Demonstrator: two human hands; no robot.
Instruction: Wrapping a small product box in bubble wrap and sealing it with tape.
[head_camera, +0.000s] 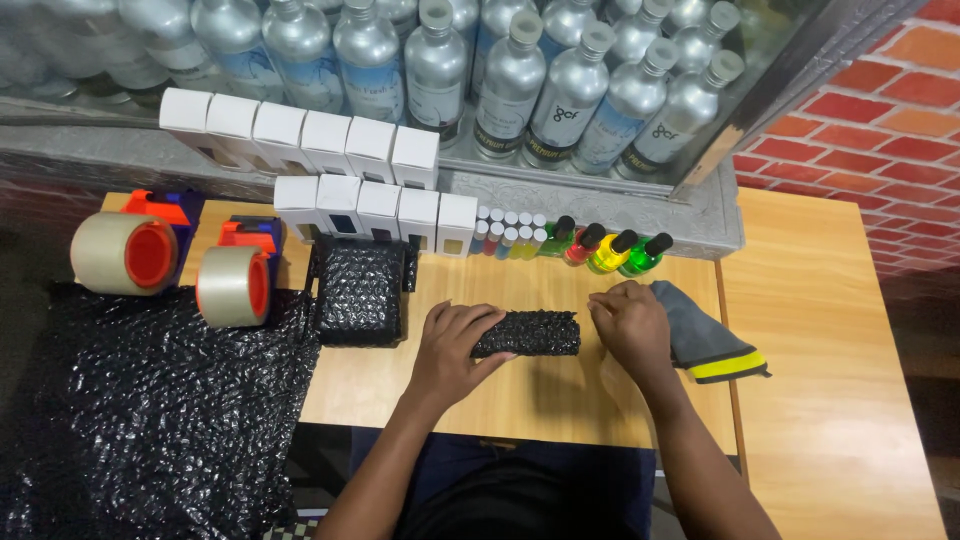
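A small roll wrapped in black bubble wrap (532, 333) lies across the middle of the wooden table (530, 400). My left hand (452, 345) grips its left end, fingers curled over the top. My right hand (630, 322) rests at its right end with the fingers bent, touching the wrap's edge. What is inside the wrap is hidden.
A stack of black bubble-wrap pieces (360, 292) and a large black bubble sheet (150, 400) lie left. Two tape dispensers (130, 252) (237, 280) stand beyond. White boxes (375, 210), small coloured bottles (600, 248), a grey-yellow glove (705, 340) and silver bottles (500, 80) sit behind.
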